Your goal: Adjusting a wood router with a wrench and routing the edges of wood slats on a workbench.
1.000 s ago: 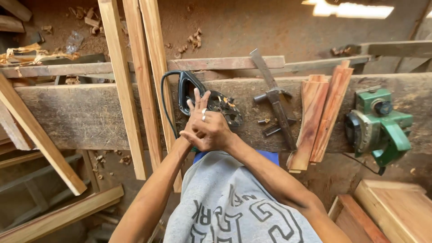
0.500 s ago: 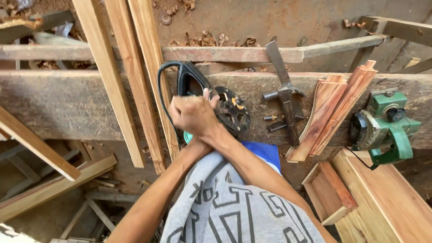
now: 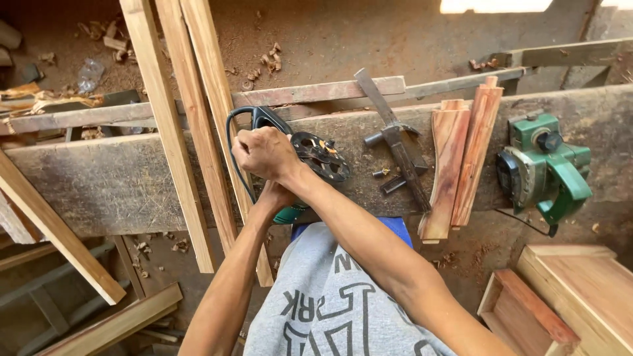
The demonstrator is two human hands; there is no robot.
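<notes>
Workshop, sawdust floor; worn plank workbench [image 3: 99,181]. Item: dark power tool [image 3: 316,155] with black cord [image 3: 231,151], lying on the bench at centre. Right hand [image 3: 264,153] closed on its handle; left hand [image 3: 277,196] beneath, mostly hidden, grip cannot be told. Adjacent: metal square [image 3: 395,142], reddish wood pieces [image 3: 458,165], green planer [image 3: 544,168], leaning slats [image 3: 191,125]. Open wooden box [image 3: 521,310], lower right, contents not discernible. Since half a second ago, the hands have shifted left off the disc.

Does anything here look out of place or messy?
Yes. Wood shavings lie scattered on the dirt floor behind the bench. Two reddish boards overhang its near edge, slightly tilted. The right hand rests on a circular saw.
</notes>
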